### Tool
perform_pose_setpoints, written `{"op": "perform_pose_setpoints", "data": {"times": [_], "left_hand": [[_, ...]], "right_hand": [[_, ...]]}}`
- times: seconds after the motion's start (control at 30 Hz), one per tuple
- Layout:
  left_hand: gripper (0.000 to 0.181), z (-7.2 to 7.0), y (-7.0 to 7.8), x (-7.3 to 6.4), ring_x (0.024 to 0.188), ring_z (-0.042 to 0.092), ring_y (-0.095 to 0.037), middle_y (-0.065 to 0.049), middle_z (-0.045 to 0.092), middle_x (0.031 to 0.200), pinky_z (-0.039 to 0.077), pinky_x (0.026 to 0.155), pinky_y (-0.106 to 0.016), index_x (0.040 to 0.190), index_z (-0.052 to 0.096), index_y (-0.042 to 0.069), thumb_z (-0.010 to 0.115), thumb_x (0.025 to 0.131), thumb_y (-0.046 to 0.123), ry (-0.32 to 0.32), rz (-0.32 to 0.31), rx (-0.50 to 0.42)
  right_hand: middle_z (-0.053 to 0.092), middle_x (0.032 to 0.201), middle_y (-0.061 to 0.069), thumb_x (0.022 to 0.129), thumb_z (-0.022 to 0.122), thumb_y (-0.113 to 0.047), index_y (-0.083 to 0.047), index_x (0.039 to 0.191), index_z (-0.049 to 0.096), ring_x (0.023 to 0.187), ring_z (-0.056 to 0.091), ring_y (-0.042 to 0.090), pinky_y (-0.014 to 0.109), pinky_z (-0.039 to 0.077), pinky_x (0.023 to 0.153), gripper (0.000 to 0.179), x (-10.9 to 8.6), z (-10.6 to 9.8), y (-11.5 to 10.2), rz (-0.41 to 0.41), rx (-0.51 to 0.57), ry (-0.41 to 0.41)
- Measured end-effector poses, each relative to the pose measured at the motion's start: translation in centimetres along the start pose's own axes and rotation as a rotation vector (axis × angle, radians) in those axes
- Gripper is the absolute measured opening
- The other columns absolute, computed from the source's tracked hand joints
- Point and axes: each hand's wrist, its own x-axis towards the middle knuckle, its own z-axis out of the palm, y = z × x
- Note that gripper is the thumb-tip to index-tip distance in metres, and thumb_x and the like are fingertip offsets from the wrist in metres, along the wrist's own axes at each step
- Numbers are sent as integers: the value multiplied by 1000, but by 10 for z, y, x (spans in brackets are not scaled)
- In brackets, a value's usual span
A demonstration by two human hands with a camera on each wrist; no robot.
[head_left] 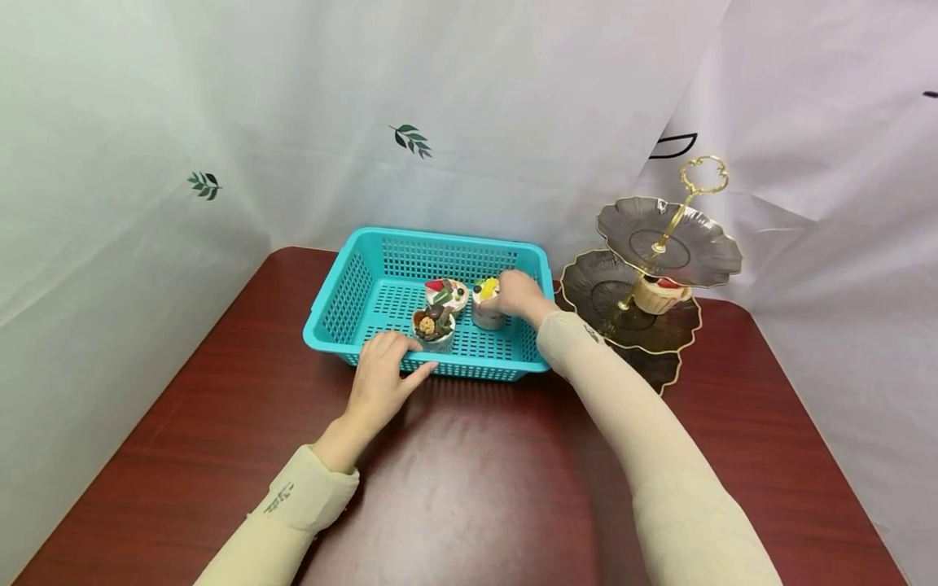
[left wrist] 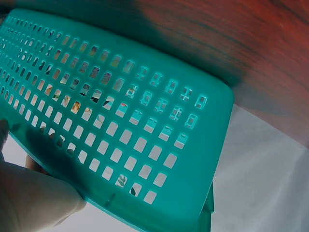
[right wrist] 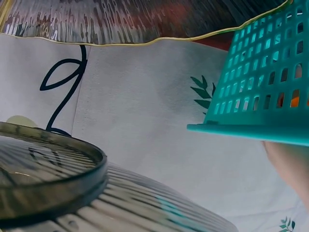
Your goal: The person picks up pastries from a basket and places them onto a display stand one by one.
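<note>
A turquoise plastic basket [head_left: 428, 238] with slotted walls stands on the table. My left hand [head_left: 381, 370] grips its front rim, fingers over the edge and thumb on the outer side; in the left wrist view the thumb [left wrist: 43, 198] lies against the rim. Inside the basket, my right hand [head_left: 520, 295] pinches a toy dessert cup [head_left: 486, 316] with a yellow topping; its fingertips are partly hidden. Beside that cup sit a toy dessert with a strawberry [head_left: 447, 295] and a toy cupcake with brown decorations [head_left: 433, 327]. The right wrist view hides the right fingers behind the basket wall [right wrist: 260, 77].
Right of the basket, close to my right forearm, stands a tiered dark glass stand [head_left: 659, 244] with gold edges and a gold handle. A toy cupcake with a red topping [head_left: 657, 296] sits on its middle tier. White cloth [head_left: 513, 122] hangs behind the reddish-brown table [head_left: 469, 480].
</note>
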Motion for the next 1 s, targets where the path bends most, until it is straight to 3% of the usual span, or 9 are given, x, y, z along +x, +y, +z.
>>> {"op": "perform_pose_setpoints", "data": {"times": [0.5, 0.67, 0.87, 1.0], "left_hand": [[28, 1, 0, 0, 88, 58, -28, -8, 64, 85, 44, 86, -46, 90, 64, 7, 81, 76, 23, -1, 0, 8], [28, 0, 0, 0, 87, 58, -27, -8, 64, 85, 44, 85, -45, 89, 64, 7, 82, 75, 23, 4, 6, 3], [28, 0, 0, 0, 87, 58, -28, -9, 64, 85, 44, 84, -45, 90, 64, 7, 82, 75, 23, 11, 10, 5], [28, 0, 0, 0, 87, 57, -28, -9, 64, 85, 44, 84, -45, 90, 64, 6, 82, 76, 23, 9, 12, 5]], "right_hand": [[55, 81, 6, 87, 65, -48, -9, 93, 60, 70, 48, 19, 32, 40, 64, 40, -2, -3, -1, -19, 13, 43], [61, 95, 11, 86, 65, -49, -6, 106, 60, 78, 53, 22, 34, 42, 69, 48, -7, -5, -3, -14, 28, 43], [62, 123, 16, 84, 68, -47, 0, 135, 50, 105, 60, 28, 39, 49, 88, 72, -15, -13, -6, -32, 78, 65], [64, 119, 16, 85, 68, -45, 0, 139, 46, 98, 62, 27, 38, 50, 84, 74, -21, -17, -6, -50, 113, 71]]}}
